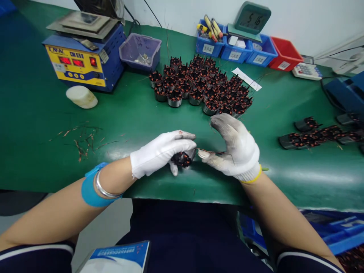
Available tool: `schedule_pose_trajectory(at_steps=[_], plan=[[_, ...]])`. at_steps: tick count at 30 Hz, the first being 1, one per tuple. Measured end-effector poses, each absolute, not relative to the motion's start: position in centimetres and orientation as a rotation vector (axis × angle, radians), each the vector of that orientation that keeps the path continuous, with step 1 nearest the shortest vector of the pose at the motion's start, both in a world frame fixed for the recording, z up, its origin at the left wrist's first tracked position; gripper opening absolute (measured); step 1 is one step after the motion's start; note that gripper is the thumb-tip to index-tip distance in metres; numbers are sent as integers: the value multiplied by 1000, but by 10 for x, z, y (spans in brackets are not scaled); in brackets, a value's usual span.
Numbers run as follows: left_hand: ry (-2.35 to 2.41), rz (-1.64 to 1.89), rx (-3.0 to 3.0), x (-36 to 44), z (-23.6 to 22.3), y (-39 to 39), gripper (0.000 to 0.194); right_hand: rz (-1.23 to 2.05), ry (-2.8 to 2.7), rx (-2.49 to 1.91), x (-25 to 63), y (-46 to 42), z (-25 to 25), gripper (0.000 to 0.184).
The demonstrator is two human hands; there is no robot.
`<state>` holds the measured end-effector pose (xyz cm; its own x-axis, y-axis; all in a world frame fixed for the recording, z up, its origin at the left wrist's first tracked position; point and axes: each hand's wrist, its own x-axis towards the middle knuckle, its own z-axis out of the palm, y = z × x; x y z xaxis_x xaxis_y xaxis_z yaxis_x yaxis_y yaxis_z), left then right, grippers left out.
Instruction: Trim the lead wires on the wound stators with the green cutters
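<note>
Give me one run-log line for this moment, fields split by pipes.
left hand: holding coil part | right hand: beside it, thumb and index apart | more coils: clustered beyond hands | bench: green

Head-worn view — looking forward and down, near above the bench [133,117].

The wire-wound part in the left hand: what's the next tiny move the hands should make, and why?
I'd probably have the right hand pinch the thin wire: the wire lies by its thumb, but that thumb and the fingers stand apart, while the left hand is around the wire-wound part.
</note>
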<state>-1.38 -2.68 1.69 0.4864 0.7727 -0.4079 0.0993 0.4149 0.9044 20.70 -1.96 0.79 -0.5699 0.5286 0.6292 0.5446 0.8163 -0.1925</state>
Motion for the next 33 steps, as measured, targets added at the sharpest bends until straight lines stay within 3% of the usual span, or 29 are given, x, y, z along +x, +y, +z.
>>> schedule_pose_trajectory(at_steps=[3, 7, 12, 14, 18, 23, 26, 28, 33], plan=[[966, 492, 949, -14, 13, -25, 55, -249, -2344, -612, 211, -14, 10, 61], [890, 489, 875, -14, 13, -23, 58, -187, -2359, -706, 212, -14, 9, 49], [1012, 639, 1173, -11, 13, -26, 37, 657, -2155, -806, 212, -19, 4, 67], [1147, 757, 1455, -10, 8, -28, 30, 810, -2162, -880, 209, -22, 1, 57], [1256, 910, 2048, -8, -4, -33, 23, 577, -2292, -1164, 196, -27, -5, 22], [1333, 540, 2299, -10, -5, -37, 28, 603, -2427, -1187, 193, -29, -2, 26], [1377, 487, 2430, -10, -3, -36, 49, 604, -2502, -1275, 191, -32, 1, 36], [1366, 425, 2513, -10, -1, -35, 62, 587, -2514, -1333, 188, -33, 0, 29], [1356, 153, 2611, -12, 6, -31, 35, 614, -2643, -1315, 183, -31, 3, 32]])
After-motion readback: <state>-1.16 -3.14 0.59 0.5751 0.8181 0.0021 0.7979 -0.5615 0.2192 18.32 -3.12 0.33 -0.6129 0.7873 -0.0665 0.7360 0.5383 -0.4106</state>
